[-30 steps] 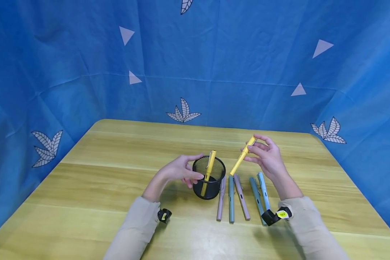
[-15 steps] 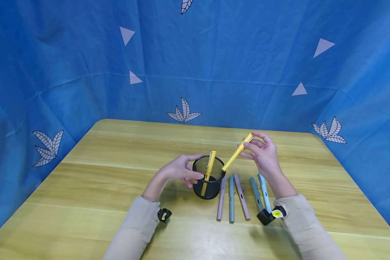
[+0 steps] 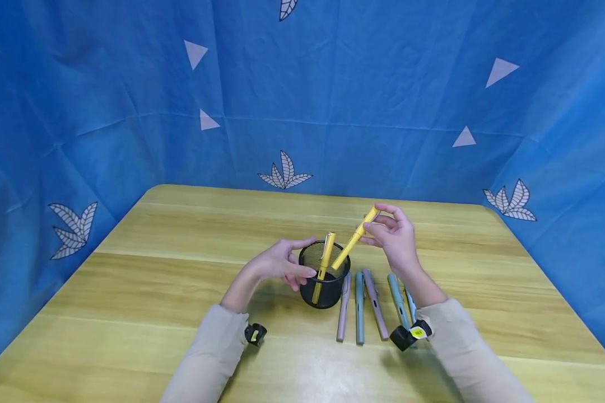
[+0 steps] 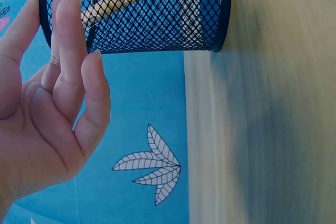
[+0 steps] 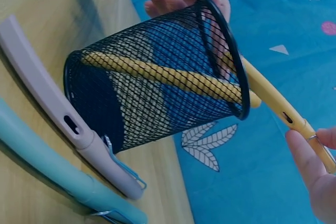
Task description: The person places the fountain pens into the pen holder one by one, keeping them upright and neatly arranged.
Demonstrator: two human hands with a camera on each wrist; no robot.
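A black mesh pen holder (image 3: 333,294) stands upright on the table, a yellow pen (image 3: 327,249) leaning inside it. My left hand (image 3: 279,262) holds the holder's left side near the rim, thumb in front and fingers behind. Between the thumb and fingers of my right hand (image 3: 398,238) is a second yellow pen (image 3: 352,244), tilted, its lower end at the holder's mouth. In the right wrist view that held pen (image 5: 270,94) reaches the rim, its clip near the fingertips. The left wrist view shows the left fingers (image 4: 68,51) against the mesh.
Right of the holder lie a purple pen (image 3: 343,313), a teal pen (image 3: 359,313) and another purple pen (image 3: 376,308). Farther right, another teal pen (image 3: 397,299) and a light blue pen (image 3: 410,305) are partly hidden by the right wrist camera. A blue curtain (image 3: 333,84) hangs behind the table.
My right hand has moved left with the yellow pen, bringing its lower end from above the loose pens to the holder's mouth. The left hand and holder have stayed in place.
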